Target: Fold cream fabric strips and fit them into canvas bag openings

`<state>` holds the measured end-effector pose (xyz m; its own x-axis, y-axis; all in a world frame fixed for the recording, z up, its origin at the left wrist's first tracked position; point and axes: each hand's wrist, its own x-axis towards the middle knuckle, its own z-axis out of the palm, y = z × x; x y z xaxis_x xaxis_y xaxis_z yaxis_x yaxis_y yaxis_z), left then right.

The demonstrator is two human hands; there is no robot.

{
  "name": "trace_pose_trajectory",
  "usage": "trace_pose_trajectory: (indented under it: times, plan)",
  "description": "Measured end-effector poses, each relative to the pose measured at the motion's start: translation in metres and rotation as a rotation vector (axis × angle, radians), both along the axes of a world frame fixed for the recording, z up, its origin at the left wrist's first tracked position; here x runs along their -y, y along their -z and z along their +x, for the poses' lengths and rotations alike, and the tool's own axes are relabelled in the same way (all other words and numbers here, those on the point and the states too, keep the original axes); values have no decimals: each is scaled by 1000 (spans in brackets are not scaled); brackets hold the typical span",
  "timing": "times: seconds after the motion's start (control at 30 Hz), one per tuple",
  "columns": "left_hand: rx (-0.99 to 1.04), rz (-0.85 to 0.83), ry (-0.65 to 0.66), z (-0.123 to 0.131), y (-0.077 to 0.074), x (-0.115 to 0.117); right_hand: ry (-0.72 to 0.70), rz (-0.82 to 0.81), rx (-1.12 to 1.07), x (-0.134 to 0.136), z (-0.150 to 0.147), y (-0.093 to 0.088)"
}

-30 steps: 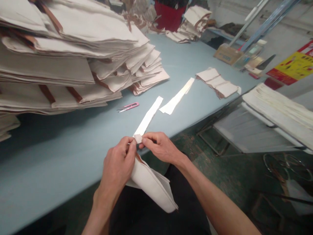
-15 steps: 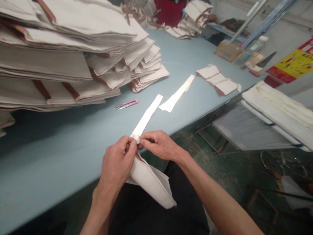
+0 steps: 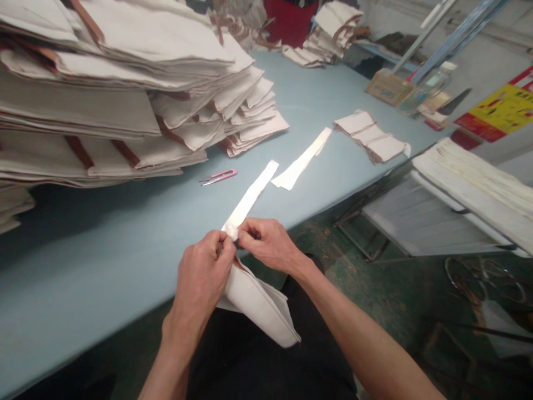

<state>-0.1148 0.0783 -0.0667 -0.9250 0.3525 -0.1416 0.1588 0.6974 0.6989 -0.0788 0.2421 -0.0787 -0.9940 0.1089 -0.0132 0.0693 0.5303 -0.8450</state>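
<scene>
A cream fabric piece (image 3: 262,311) with a brown edge hangs over my lap, its upper end bunched at the table edge. My left hand (image 3: 205,264) pinches that bunched end between thumb and fingers. Opposite it, my right hand (image 3: 268,241) is closed in a pinch on the same crumpled white tip. Just beyond the fingers a white strip (image 3: 254,191) lies on the table; whether it joins the held piece is hidden. Past it rests a second white strip (image 3: 303,161). Pink thread snips (image 3: 220,176) lie left of the strips.
Tall stacks of cream fabric pieces (image 3: 166,61) with brown strips fill the left of the blue table (image 3: 137,233). A small folded bundle (image 3: 370,136) lies at the right edge. Behind it stand a cardboard box (image 3: 389,87) and a clear bottle (image 3: 433,83). A fabric-laden rack (image 3: 474,189) stands right.
My right hand has shifted slightly up at the bunched tip, and the hanging fabric has risen a little. My left hand keeps its pinch.
</scene>
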Motion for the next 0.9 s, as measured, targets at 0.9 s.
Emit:
trace_pose_trajectory:
  times: [0.9]
  plan:
    - [-54, -106, -99, 7, -4, 27, 266, -266, -98, -8, -10, 12]
